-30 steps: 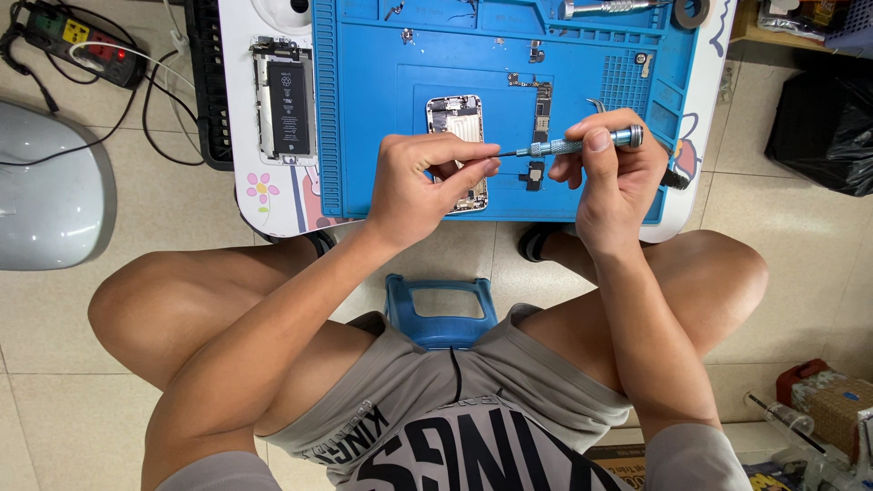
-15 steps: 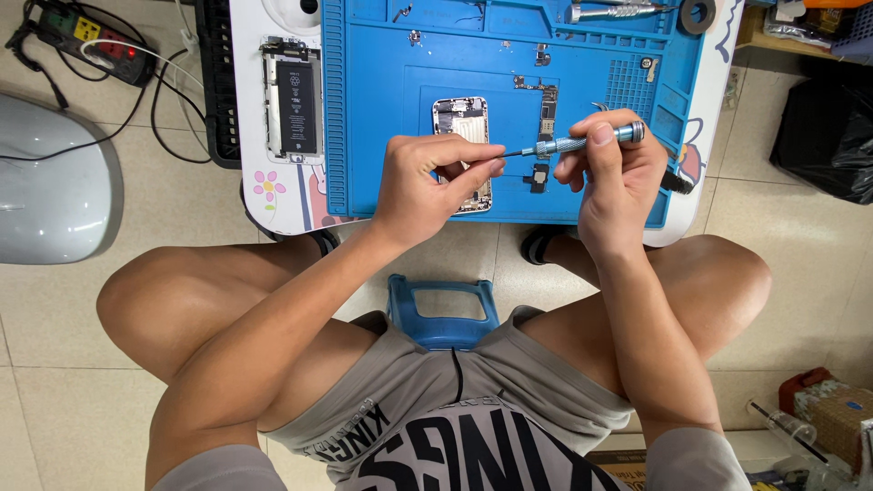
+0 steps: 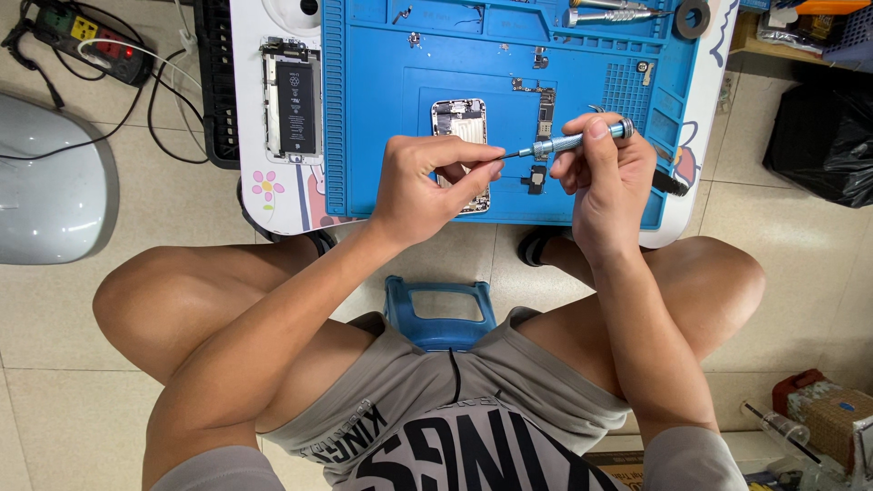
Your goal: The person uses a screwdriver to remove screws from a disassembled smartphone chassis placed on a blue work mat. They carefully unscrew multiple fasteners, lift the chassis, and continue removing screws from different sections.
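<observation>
Screwdriver (image 3: 568,142) gripped in right hand (image 3: 607,177), tip at left hand (image 3: 427,182).

The screwdriver (image 3: 573,141) looks like ridged, shiny metal. The blue mat (image 3: 382,109) is matt and rubbery (moulded ribs along its edge). The phone shell (image 3: 464,136) shows dull bare metal; the stool (image 3: 440,314) glossy plastic.

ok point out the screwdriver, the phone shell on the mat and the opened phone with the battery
screwdriver (image 3: 575,141), head view, on its ribbed metal handle
phone shell (image 3: 465,119), head view, on its bare upper half
opened phone (image 3: 294,95), head view, on its black battery
</observation>
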